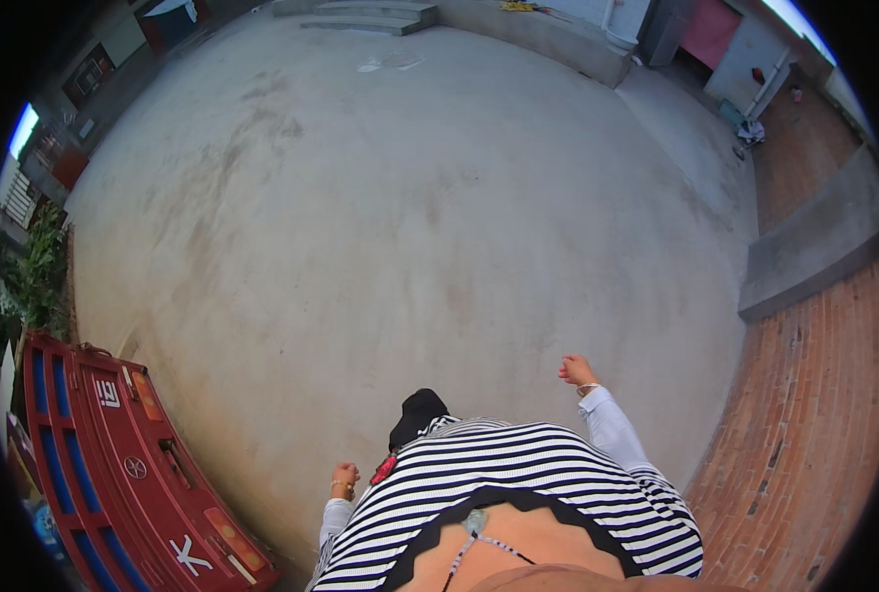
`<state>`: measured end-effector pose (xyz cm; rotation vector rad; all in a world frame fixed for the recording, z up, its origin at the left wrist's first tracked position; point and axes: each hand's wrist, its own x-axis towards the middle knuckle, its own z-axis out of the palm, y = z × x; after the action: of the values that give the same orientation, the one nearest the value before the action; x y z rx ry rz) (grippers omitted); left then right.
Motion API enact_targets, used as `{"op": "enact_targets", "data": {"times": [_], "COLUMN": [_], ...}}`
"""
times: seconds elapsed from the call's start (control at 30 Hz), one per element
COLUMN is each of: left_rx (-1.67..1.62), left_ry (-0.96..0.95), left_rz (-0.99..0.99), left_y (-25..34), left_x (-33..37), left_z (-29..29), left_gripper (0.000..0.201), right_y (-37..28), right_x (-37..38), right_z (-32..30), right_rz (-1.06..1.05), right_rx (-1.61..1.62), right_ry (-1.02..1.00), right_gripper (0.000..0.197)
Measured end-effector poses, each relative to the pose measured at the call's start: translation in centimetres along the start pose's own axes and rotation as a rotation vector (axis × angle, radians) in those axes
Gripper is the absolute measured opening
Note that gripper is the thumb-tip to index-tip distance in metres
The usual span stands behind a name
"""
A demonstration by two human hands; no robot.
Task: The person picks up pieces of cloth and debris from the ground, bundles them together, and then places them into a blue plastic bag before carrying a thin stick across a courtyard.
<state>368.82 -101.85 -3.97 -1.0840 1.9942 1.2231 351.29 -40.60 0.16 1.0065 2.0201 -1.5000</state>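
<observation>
My left hand [345, 476] hangs low beside my striped shirt [518, 464], with a yellowish bracelet at its wrist. Its fingers curl in and nothing shows in them. Further out on the other side, my right hand [577, 370] is held forward over the concrete ground [439, 227], loosely closed, with a pale bangle and a white sleeve behind it. No object shows in that hand either. A small red decoration [383, 469] lies against my clothing near the left hand. Ahead of the shirt's hem, one black shoe [418, 414] sticks out.
At the lower left stands a red metal vehicle tailgate [153, 474] with blue gaps, beside green plants [40, 261]. A grey ramp [819, 237] crosses the brick paving [795, 434] on the right. Concrete steps [370, 15] and a raised ledge [538, 39] lie at the far side.
</observation>
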Motion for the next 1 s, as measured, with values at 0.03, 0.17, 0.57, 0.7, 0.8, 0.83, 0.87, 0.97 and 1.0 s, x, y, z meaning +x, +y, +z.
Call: {"op": "enact_targets", "data": {"times": [0.03, 0.17, 0.57, 0.7, 0.8, 0.83, 0.87, 0.97, 1.0], "left_rx": [-0.202, 0.066, 0.206, 0.061, 0.138, 0.255, 0.333, 0.45, 0.496], "left_ry": [0.101, -0.043, 0.105, -0.03, -0.223, -0.262, -0.292, -0.29, -0.321], "left_rz": [-0.165, -0.325, 0.654, 0.839, 0.698, 0.639, 0.564, 0.459, 0.359], "left_y": [-3.4, 2.4, 68.4, 88.4, 93.5, 93.9, 93.7, 86.5, 88.2], "left_x": [2.6, 6.4, 39.3, 40.5, 41.4, 42.5, 43.3, 50.9, 51.0], "left_z": [0.1, 1.2, 0.4, 6.6, 9.8, 10.0, 10.2, 9.4, 9.8], "left_gripper": [0.021, 0.021, 0.026, 0.027, 0.03, 0.029, 0.03, 0.026, 0.026], "right_y": [-4.4, -20.8, -23.8, -28.7, -37.2, -41.3, -45.2, -64.6, -67.9], "right_x": [2.8, 11.9, 33.7, 40.9, 48.8, 51.9, 54.5, 61.3, 64.1], "right_z": [1.0, 6.8, -1.6, -4.3, -5.7, -5.7, -5.6, -2.7, -3.5], "right_rz": [-0.162, -0.343, -0.356, -0.094, -0.437, -0.545, -0.474, 0.17, 0.119], "right_rx": [-0.089, 0.279, -0.742, -0.617, -0.91, -0.933, -0.8, 0.23, 0.157], "right_ry": [-0.06, -0.235, -0.12, -0.063, 0.011, 0.067, 0.078, 0.074, 0.036], "right_gripper": [0.028, 0.027, 0.012, 0.009, 0.007, 0.007, 0.006, 0.014, 0.021]}}
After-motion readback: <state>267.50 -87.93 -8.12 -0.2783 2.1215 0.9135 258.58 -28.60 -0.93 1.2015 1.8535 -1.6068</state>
